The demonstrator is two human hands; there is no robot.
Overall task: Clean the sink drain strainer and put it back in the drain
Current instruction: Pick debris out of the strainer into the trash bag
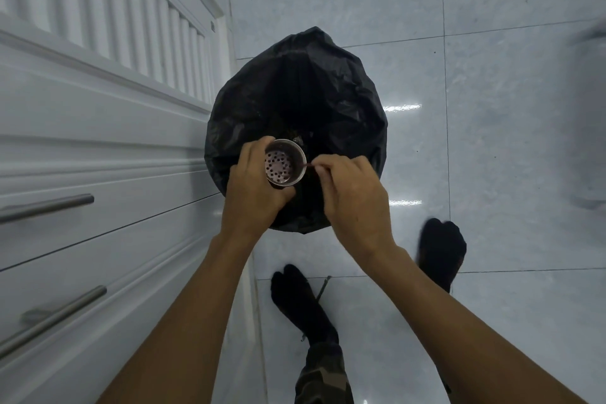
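Fingers of the left hand (254, 187) curl round the strainer (284, 163), held over the black-lined bin (295, 92), while the right hand (352, 197) pinches a thin reddish strand (310, 166) at its rim (what it is I cannot tell), so draw it out slowly, staying above the bin.

A silver strainer (284, 163) dotted with dark round holes sits over a black bin bag (296, 92), beside white panelled cabinets (98, 108), pale grey marbled floor tiles (492, 43), black socks (300, 302) and camouflage trousers (324, 374).
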